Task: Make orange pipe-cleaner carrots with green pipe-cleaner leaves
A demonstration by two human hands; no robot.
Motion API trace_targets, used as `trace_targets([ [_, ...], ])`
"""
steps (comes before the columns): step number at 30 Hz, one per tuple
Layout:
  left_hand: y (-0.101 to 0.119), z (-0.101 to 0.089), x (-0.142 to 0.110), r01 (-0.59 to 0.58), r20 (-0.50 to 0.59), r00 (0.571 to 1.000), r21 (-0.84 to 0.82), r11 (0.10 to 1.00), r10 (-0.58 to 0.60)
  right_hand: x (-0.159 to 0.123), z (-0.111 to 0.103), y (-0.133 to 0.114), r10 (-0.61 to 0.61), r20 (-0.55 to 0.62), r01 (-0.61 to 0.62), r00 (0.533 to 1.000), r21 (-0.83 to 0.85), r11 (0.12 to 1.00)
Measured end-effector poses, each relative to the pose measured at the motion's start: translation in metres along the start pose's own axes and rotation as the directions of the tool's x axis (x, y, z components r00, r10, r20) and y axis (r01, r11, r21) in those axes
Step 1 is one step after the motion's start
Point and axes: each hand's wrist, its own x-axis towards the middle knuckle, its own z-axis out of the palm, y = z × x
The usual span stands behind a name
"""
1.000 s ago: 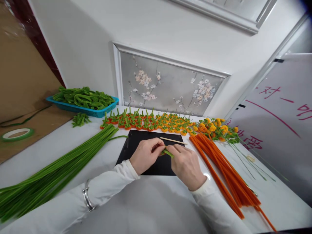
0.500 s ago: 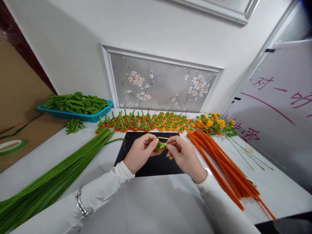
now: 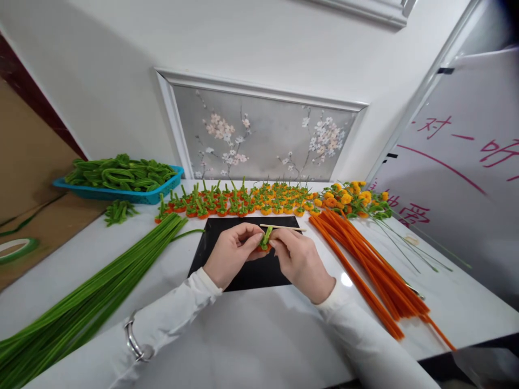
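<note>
Over a black mat [image 3: 243, 278], my left hand [image 3: 229, 254] pinches a small orange pipe-cleaner flower [image 3: 266, 237] with a green top and a green stem that points up. My right hand [image 3: 302, 263] is closed against the flower's right side, thumb and fingertips at the green part. Its fingertips partly cover the orange base. A thin wooden stick [image 3: 283, 227] lies on the mat just behind the fingers.
Rows of orange flowers [image 3: 221, 205] and yellow ones [image 3: 279, 200] stand behind the mat. Green pipe cleaners [image 3: 109, 286] lie left, orange pipe cleaners [image 3: 365, 265] right. A blue tray [image 3: 156, 195] of green loops, yellow stemmed flowers [image 3: 348, 199] and green tape [image 3: 30, 249] are farther out.
The right hand moved off the green stem, opened slightly, then came back against the flower. The stem went from leaning right to upright. The camera view shifted a little.
</note>
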Motion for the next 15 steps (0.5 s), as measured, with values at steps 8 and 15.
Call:
trace_targets([
  [8, -0.003, -0.009, 0.005, -0.115, 0.075, 0.992, 0.241, 0.964, 0.100, 0.003, -0.017, 0.003, -0.024, -0.018, 0.026, 1.000, 0.151, 0.988],
  [15, 0.007, -0.012, 0.005, -0.033, 0.065, 0.998, 0.116, 0.993, 0.025, 0.000, -0.016, 0.004, -0.227, -0.032, 0.227, 0.973, 0.016, 0.974],
])
